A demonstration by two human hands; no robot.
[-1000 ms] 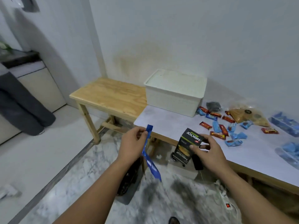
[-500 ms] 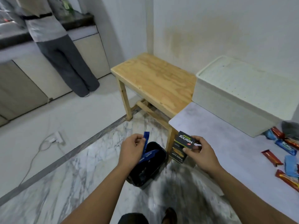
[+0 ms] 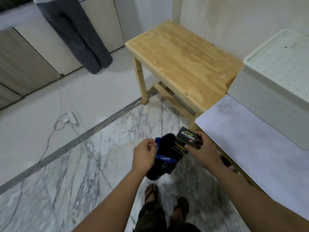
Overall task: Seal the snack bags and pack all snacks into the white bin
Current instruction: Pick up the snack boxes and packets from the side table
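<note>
My right hand [image 3: 199,148] grips a black Nextar snack box [image 3: 184,140] by its top end. My left hand [image 3: 145,153] pinches a blue wrapper strip [image 3: 158,150] whose lower part hangs into a black waste bag [image 3: 160,166] on the floor. The box is held just right of the bag's opening. The white bin [image 3: 260,91] stands lidded on the white table [image 3: 242,131] at the right, well away from both hands. No loose snacks show in this view.
A bare wooden bench [image 3: 182,62] stands left of the white table. A power strip with cables [image 3: 70,121] lies on the floor at left. A person's legs [image 3: 78,34] stand by the counter at top left. My sandalled feet [image 3: 165,200] are on the marble floor.
My view has swung left and down, so the snacks on the table are out of sight. The blue strip in my left hand has moved down into the black bag.
</note>
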